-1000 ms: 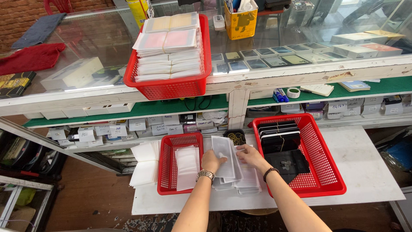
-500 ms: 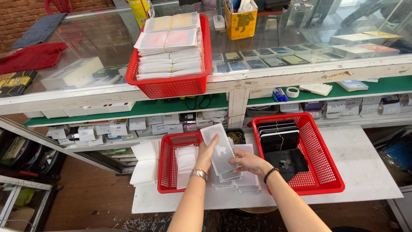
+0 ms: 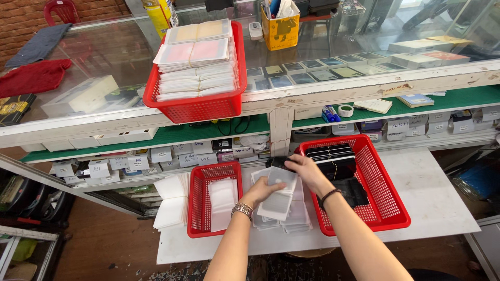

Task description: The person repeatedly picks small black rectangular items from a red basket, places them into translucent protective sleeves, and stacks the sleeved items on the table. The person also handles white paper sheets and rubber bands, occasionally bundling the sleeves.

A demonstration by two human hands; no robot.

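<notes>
The left hand (image 3: 259, 191) and right hand (image 3: 307, 169) gripped one clear sleeve (image 3: 278, 193) above the stack (image 3: 291, 221); keeping it flat seemed wise.

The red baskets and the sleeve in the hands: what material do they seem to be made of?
The red baskets look like moulded plastic: a glossy mesh of small holes. The sleeve, held by the left hand and right hand, seems thin clear plastic film over white paper; it looks slightly translucent.

light: bright, even daylight | glare: sky reflections on glass counter (image 3: 104, 57) | shadows: soft, under shelf (image 3: 208, 134) | focus: sharp, slight blur on hands | edges: wide-angle bowing
</notes>
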